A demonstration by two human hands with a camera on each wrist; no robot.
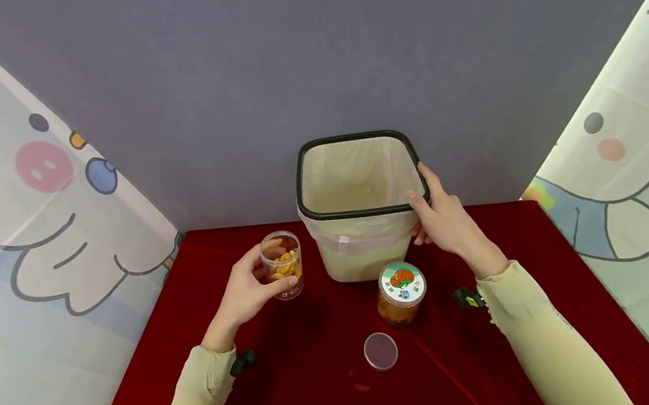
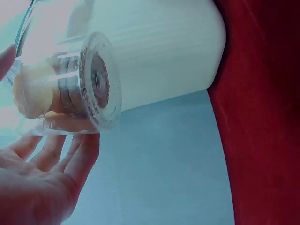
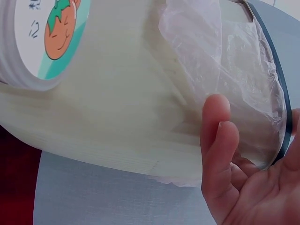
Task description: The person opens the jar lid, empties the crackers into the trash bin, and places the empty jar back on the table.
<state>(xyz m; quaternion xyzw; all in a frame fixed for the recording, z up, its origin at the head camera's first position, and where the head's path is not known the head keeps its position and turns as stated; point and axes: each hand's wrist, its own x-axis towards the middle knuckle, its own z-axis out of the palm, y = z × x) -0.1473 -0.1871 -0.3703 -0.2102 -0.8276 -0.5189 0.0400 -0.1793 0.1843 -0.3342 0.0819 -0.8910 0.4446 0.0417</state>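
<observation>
In the head view my left hand (image 1: 248,288) holds an open clear plastic jar (image 1: 284,289) upright, thumb on the near side and fingers behind. Curved yellow pieces (image 1: 287,266) fill its lower part. The left wrist view shows the jar's base (image 2: 101,82) above the table. My right hand (image 1: 445,220) grips the near right corner of a cream trash can (image 1: 360,265), its thumb over the black rim (image 1: 361,212). A thin translucent bag (image 3: 192,42) lines the can and folds down outside. Two curled fingers lie against the can's side in the right wrist view.
A lidded jar (image 1: 398,313) with an orange-fruit label stands just in front of the can. Nearer lies a round clear lid (image 1: 381,351). A dark red cloth (image 1: 313,386) covers the table, with a grey wall (image 1: 339,51) behind and cartoon-printed sheets at both sides.
</observation>
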